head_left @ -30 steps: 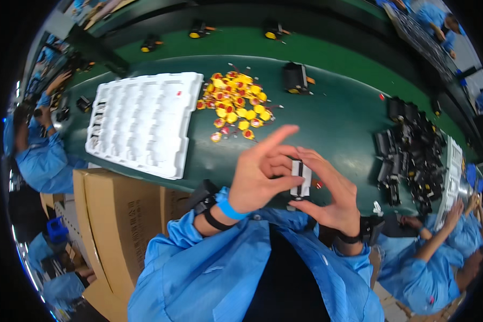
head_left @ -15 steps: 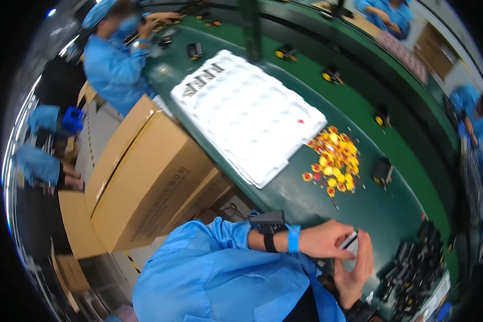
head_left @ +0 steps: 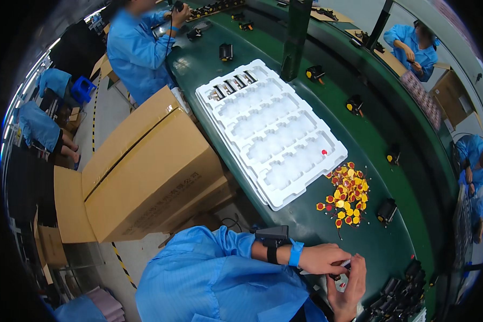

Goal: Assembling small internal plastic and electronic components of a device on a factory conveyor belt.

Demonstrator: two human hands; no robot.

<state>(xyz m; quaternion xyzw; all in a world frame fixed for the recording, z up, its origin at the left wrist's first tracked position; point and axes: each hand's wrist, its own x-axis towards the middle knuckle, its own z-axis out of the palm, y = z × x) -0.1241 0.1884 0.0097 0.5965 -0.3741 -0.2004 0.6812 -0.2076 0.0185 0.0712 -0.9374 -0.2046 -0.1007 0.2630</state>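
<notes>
Hands meet low at the green worktop [head_left: 316,96] edge: the left hand [head_left: 322,258] has its fingers curled round a small dark part [head_left: 338,276], and the right hand [head_left: 348,290], fingers bent, touches the same part from below. Just beyond them lies a heap of yellow and red tabs [head_left: 348,194], beside a white moulded tray [head_left: 271,129]. Black parts [head_left: 397,295] are piled to the right. A cardboard box [head_left: 145,177] stands left of the worktop.
</notes>
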